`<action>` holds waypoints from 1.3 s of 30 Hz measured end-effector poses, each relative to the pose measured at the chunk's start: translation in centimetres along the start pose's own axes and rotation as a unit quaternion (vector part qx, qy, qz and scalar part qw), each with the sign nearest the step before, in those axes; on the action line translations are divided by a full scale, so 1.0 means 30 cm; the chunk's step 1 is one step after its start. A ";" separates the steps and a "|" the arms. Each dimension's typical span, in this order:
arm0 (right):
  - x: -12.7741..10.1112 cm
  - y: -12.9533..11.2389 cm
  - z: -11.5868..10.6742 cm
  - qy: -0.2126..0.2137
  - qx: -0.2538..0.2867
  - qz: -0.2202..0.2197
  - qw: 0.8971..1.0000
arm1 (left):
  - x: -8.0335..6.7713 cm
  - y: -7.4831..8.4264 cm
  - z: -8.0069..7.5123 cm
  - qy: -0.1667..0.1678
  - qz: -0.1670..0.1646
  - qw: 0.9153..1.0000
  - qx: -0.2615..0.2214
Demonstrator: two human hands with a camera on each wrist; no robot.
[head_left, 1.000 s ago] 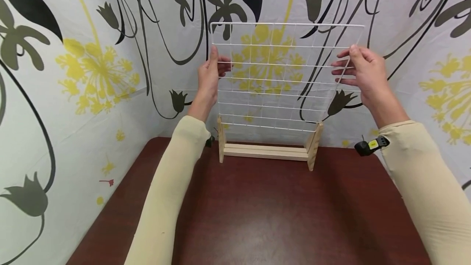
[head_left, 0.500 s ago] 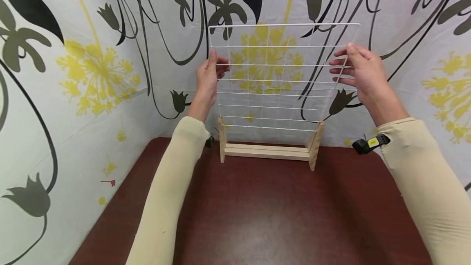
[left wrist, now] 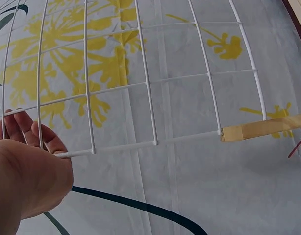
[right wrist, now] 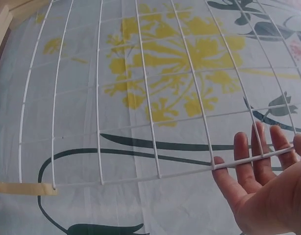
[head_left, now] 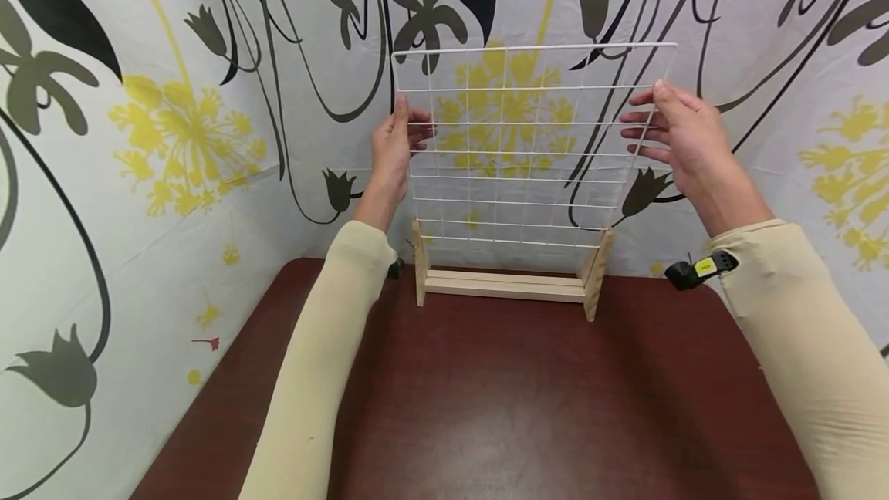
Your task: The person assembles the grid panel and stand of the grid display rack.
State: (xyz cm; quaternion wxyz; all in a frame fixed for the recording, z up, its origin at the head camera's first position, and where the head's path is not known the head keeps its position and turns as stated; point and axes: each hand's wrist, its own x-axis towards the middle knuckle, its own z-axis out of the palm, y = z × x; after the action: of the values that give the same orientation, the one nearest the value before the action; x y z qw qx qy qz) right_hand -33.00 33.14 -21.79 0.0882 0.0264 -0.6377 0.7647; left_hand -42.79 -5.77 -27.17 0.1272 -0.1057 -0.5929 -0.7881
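Observation:
A white wire grid panel (head_left: pixel 517 123) stands upright, its lower end between the two side pieces of a pale wooden stand (head_left: pixel 503 286). My left hand (head_left: pixel 391 149) grips the panel's left edge, thumb in front and fingers behind the wires. On the opposite edge my right hand (head_left: pixel 694 137) holds the side wire between thumb and fingers, with the fingers spread behind the grid. In the left wrist view, fingers (left wrist: pixel 30 129) curl behind the side wire. The right wrist view has the fingers (right wrist: pixel 242 169) crossing that edge, while the thumb is mostly cut off.
The stand rests near the back of a dark red-brown table (head_left: pixel 500 400). Close behind and to the left hangs a white cloth (head_left: pixel 229 99) with yellow, grey and black plant prints. A black wrist device (head_left: pixel 698 272) sits at the right sleeve.
The top of the panel has shifted slightly to the left, and both hands have moved a little with it. Their hold on the side edges stays the same.

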 end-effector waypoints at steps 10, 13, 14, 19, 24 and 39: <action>0.000 -0.005 0.012 0.022 -0.007 0.014 1.000 | -0.003 0.001 0.000 -0.003 -0.007 1.000 -0.001; 0.003 -0.002 0.012 0.024 -0.002 0.015 1.000 | -0.003 0.002 -0.001 -0.002 -0.010 1.000 0.004; 0.004 -0.002 0.011 0.025 -0.001 0.016 1.000 | -0.003 0.003 0.000 -0.001 -0.011 1.000 0.005; 0.007 -0.003 0.004 0.027 0.004 0.024 0.999 | -0.002 0.007 0.009 -0.004 -0.014 1.000 0.011; 0.010 -0.002 -0.001 0.027 0.003 0.033 0.999 | -0.004 0.007 0.015 -0.002 -0.016 1.000 0.015; 0.028 0.040 -0.007 0.017 0.008 0.037 0.999 | 0.002 -0.035 -0.002 -0.004 -0.020 1.000 0.023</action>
State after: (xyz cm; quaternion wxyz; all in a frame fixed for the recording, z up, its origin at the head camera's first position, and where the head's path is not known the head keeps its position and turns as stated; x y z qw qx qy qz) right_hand -34.01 33.23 -22.88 0.0707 -0.0095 -0.6308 0.7727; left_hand -43.18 -5.55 -28.12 0.1113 -0.0936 -0.6135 -0.7762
